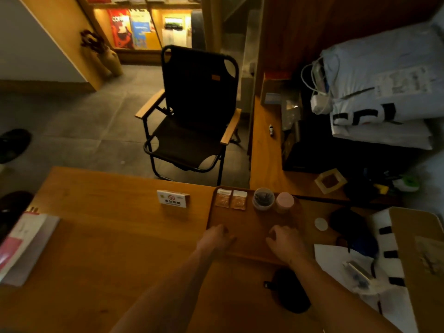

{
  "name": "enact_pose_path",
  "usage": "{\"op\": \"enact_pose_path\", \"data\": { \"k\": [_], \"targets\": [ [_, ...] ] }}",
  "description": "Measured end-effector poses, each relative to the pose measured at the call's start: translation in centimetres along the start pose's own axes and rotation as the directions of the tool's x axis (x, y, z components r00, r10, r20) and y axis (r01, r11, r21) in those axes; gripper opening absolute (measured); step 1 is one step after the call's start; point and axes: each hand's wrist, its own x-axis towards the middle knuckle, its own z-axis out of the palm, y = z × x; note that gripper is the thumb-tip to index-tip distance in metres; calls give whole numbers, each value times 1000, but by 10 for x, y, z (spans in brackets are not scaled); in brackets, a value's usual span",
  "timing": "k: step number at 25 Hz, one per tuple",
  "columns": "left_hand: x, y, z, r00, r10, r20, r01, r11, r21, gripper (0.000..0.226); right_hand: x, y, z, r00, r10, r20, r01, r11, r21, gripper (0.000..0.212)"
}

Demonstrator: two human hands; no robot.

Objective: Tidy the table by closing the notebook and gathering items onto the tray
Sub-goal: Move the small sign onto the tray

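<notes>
A brown wooden tray (249, 227) lies on the wooden table (115, 236). At its far edge are two small packets (231, 199), a clear jar (263, 199) with dark contents and a pink jar (284, 201). My left hand (217, 236) lies over the tray's near-left corner with its fingers bent; blur hides whether it grips the rim. My right hand (286, 241) rests on the tray's near part, fingertips down, holding nothing. A closed notebook (24, 243) with a pink and white cover lies at the table's left edge.
A white no-smoking sign (173, 198) stands left of the tray. A black pouch (290, 292) lies near me, a white round disc (320, 224) and papers (341, 260) to the right. A black folding chair (194, 111) stands beyond the table.
</notes>
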Motion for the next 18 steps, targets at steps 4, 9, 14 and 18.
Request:
{"op": "enact_pose_path", "data": {
  "k": [4,9,14,18],
  "targets": [
    [-30,-36,-20,996,0,93,5,999,-45,30,-19,-29,14,975,-115,190,138,984,-112,34],
    [-49,-98,-45,989,-38,143,7,977,211,41,-38,-66,35,922,-172,348,249,950,-190,36],
    [-51,-159,-84,975,-15,221,-80,906,415,46,-48,-113,59,929,-125,348,206,956,-208,40],
    [-50,-206,-124,970,16,243,-136,863,487,46,-57,-161,90,942,-109,318,172,969,-177,42]
  ]
}}
